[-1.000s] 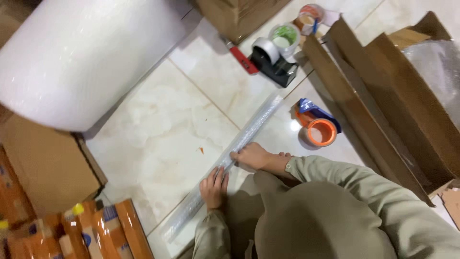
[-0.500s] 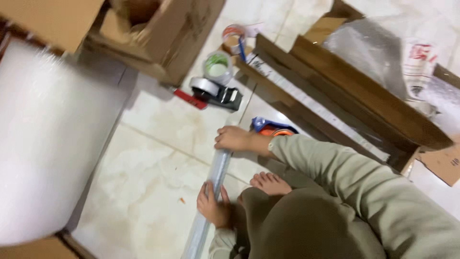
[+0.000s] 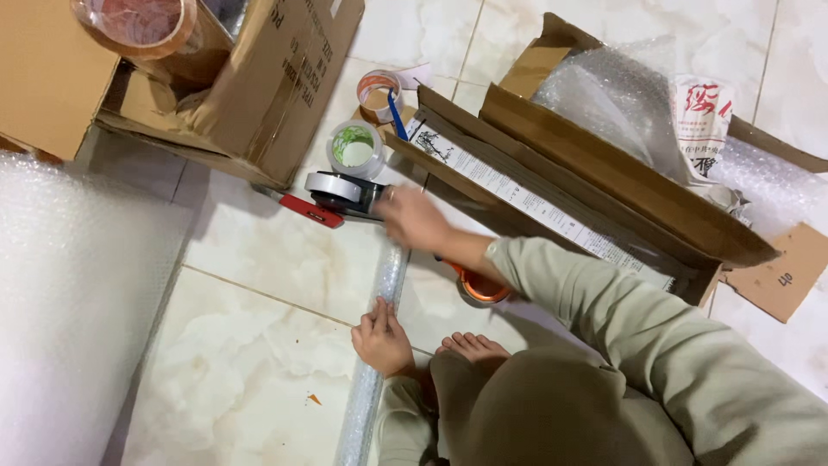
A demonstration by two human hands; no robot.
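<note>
While the wide bubble wrap roll (image 3: 78,319) is seen at nine o'clock, the left hand (image 3: 382,338) is pressed flat, fingers loosely curled, on the long bubble-wrapped tube (image 3: 379,345) laid on the tiled floor (image 3: 259,345). At twelve o'clock of that hand, the tape dispenser (image 3: 338,194) is reached by the blurred right hand (image 3: 414,220); its grip cannot be told. An open cardboard box (image 3: 604,173) is noted at two o'clock.
</note>
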